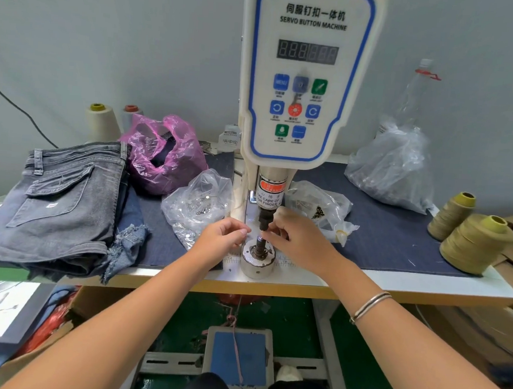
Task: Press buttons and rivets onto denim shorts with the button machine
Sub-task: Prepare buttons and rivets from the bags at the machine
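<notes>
The white servo button machine point(306, 76) stands at the table's middle, its punch point(265, 222) just above the round lower die point(258, 259). My right hand point(295, 233) pinches a small metal piece at the gap between punch and die. My left hand point(223, 236) hovers left of the die with fingers curled and thumb meeting fingertips; whether it holds a small part is unclear. A stack of grey and blue denim shorts point(60, 205) lies at the left of the table, away from both hands.
Clear bags of metal buttons point(196, 205) and rivets point(318, 207) flank the machine column. A pink bag point(164, 154), a large clear bag point(393, 167) and olive thread cones point(473, 240) stand further out. A blue foot pedal point(239, 357) sits below the table.
</notes>
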Demonstrator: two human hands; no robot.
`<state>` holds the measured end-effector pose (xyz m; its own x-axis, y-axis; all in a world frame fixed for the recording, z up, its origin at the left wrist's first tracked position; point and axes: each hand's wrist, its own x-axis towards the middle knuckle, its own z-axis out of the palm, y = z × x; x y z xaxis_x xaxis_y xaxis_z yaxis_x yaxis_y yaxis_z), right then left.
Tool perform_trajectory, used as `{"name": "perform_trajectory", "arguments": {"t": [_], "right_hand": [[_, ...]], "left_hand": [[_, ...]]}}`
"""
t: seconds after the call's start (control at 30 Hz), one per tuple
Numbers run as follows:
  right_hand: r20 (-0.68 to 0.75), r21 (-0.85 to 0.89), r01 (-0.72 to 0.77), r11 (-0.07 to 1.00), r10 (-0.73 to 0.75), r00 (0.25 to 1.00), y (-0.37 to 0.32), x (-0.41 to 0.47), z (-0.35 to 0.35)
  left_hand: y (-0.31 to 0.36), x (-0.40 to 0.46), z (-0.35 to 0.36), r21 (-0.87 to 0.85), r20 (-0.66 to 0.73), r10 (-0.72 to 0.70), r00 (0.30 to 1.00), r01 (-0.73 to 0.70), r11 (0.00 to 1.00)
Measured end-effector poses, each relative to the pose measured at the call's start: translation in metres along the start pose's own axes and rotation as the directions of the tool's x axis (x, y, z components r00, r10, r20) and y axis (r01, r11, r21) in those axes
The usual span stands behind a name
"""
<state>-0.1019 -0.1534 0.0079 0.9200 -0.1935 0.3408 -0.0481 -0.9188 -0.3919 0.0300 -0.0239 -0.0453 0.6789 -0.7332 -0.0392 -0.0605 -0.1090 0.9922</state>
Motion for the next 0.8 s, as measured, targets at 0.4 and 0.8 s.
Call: {"name": "perform_trajectory", "arguments": {"t": [0.4,0.8], "right_hand": [[-0.113,0.063,0.069,0.996,-0.062,0.992,0.000,-0.010,0.004],[0.008,0.148,-0.299,0.943,0.301,0.954,0.050,-0.022,0.021]], "left_hand": [[0.001,-0.004,-0.002,0.005,0.007,0.002,1.000,-0.002,1.000],[0.038,-0.046,-0.032,0.028,-0.112,0.163,0.980,-0.160,0.987]]}}
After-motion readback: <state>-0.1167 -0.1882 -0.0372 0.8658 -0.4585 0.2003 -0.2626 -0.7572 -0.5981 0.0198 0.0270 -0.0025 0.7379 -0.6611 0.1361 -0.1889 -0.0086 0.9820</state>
